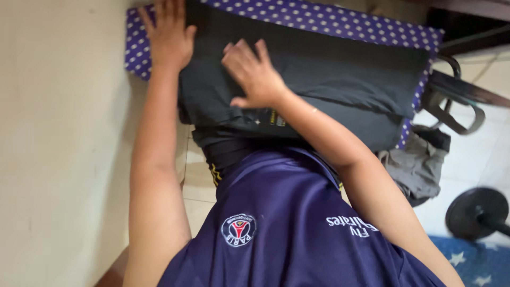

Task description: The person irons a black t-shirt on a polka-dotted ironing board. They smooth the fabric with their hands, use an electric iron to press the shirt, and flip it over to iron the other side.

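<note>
A dark grey folded garment (329, 69) lies on a purple board cover with white dots (340, 21). My left hand (169, 37) rests flat at the garment's far left corner, fingers spread, partly over the dotted cover. My right hand (254, 74) lies palm down on the garment's near left part, fingers apart, gripping nothing. The garment's near edge hangs over the board toward my navy shirt (287, 223), showing a small label (276, 118).
A cream wall (58, 143) runs along the left. On the right, a grey cloth heap (419, 167) lies on the tiled floor, with a black metal frame (457, 95) above it. A black weight plate (477, 212) and a blue star-patterned rug (478, 263) are at lower right.
</note>
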